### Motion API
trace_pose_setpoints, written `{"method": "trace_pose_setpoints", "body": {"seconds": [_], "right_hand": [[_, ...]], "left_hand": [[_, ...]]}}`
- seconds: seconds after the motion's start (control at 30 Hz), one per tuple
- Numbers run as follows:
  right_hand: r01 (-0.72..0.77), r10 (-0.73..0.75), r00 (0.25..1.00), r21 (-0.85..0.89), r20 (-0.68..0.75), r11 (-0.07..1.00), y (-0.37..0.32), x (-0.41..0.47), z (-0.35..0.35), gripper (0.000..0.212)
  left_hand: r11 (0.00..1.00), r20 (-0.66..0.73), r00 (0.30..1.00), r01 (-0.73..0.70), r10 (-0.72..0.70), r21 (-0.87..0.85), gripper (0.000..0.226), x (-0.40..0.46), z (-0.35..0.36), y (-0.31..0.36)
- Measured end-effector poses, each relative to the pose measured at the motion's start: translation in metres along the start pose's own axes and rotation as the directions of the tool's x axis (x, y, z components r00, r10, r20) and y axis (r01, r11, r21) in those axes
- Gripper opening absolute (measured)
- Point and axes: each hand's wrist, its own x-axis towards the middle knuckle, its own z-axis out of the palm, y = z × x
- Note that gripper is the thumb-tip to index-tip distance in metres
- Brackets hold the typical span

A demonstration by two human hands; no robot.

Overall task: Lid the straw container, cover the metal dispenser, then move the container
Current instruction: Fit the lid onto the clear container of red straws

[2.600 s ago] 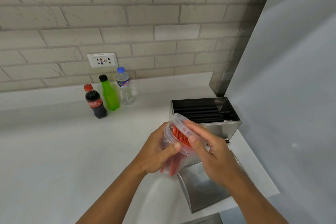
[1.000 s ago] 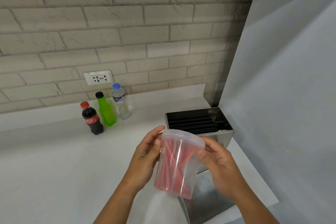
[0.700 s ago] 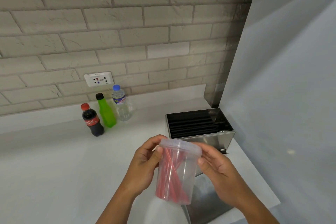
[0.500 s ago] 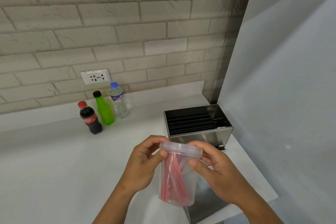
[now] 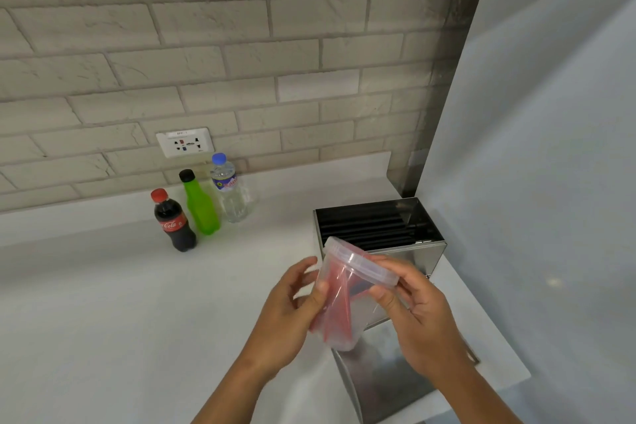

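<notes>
A clear plastic straw container (image 5: 339, 306) with red straws inside is held above the counter, tilted, its top leaning to the right. A clear lid (image 5: 359, 265) sits on its rim. My left hand (image 5: 292, 313) grips the container's left side. My right hand (image 5: 413, 313) holds it at the lid's right edge with thumb and fingers. Behind it stands the metal dispenser (image 5: 378, 227), open on top, with dark straws lying inside. Its flat metal cover (image 5: 385, 379) lies on the counter below my hands, partly hidden by them.
Three bottles stand near the back wall: a cola bottle (image 5: 173, 220), a green bottle (image 5: 200, 203) and a water bottle (image 5: 230, 188). A wall socket (image 5: 184, 147) is above them. A grey panel (image 5: 537, 148) rises at the right. The white counter (image 5: 103, 303) ends just right of the dispenser.
The container has gone from upright to tilted, its lidded top leaning right. My right hand shifted up to the lid's edge. Both hands keep hold of it.
</notes>
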Motion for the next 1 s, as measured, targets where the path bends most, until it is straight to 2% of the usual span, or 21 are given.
{"method": "trace_pose_setpoints", "body": {"seconds": [0.1, 0.17, 0.3, 0.37, 0.43, 0.53, 0.63, 0.7, 0.77, 0.87, 1.0], "right_hand": [[0.024, -0.026, 0.998, -0.028, -0.051, 0.999, 0.009, -0.005, 0.004, 0.034], [-0.005, 0.004, 1.0, -0.053, -0.013, 0.999, 0.014, -0.012, 0.009, 0.034], [-0.078, 0.085, 0.995, -0.132, 0.048, 0.988, 0.012, -0.014, 0.006, 0.049], [-0.082, 0.097, 0.992, -0.164, 0.085, 0.983, 0.006, -0.008, 0.001, 0.054], [-0.059, 0.082, 0.979, -0.123, 0.187, 0.991, -0.003, -0.003, 0.0, 0.061], [0.053, -0.03, 0.958, -0.072, 0.284, 0.996, -0.013, 0.001, 0.003, 0.066], [0.248, -0.198, 0.937, -0.148, 0.286, 0.957, -0.021, 0.005, 0.006, 0.073], [0.369, -0.3, 0.897, -0.176, 0.325, 0.913, -0.026, 0.007, 0.007, 0.077], [0.435, -0.353, 0.866, -0.189, 0.354, 0.88, -0.029, 0.009, 0.008, 0.079], [0.392, -0.349, 0.898, -0.131, 0.267, 0.91, -0.024, 0.011, 0.012, 0.074], [0.237, -0.234, 0.961, -0.008, 0.147, 0.971, -0.017, 0.008, 0.017, 0.067]], "left_hand": [[0.916, 0.121, 0.969, 0.241, -0.213, -0.319, 0.064, -0.007, 0.013, -0.008], [0.865, 0.078, 0.959, 0.279, -0.272, -0.417, 0.057, -0.008, 0.018, -0.012], [0.914, -0.103, 0.966, 0.184, -0.236, -0.363, 0.055, -0.005, 0.017, -0.019], [0.95, -0.119, 0.98, 0.118, -0.157, -0.288, 0.055, -0.004, 0.011, -0.019], [0.971, -0.086, 0.993, 0.065, -0.087, -0.23, 0.056, -0.003, 0.007, -0.016], [0.973, -0.003, 0.999, 0.047, -0.049, -0.225, 0.055, 0.0, 0.002, -0.006], [0.955, 0.078, 0.995, 0.086, -0.066, -0.284, 0.059, 0.003, -0.004, 0.001], [0.94, 0.132, 0.987, 0.125, -0.087, -0.317, 0.061, 0.004, -0.009, 0.005], [0.94, 0.152, 0.986, 0.113, -0.066, -0.323, 0.061, 0.005, -0.012, 0.007], [0.964, 0.063, 0.998, 0.009, 0.008, -0.267, 0.059, 0.006, -0.01, 0.011], [0.977, -0.049, 0.996, -0.083, 0.074, -0.195, 0.053, 0.003, -0.001, 0.01]]}}
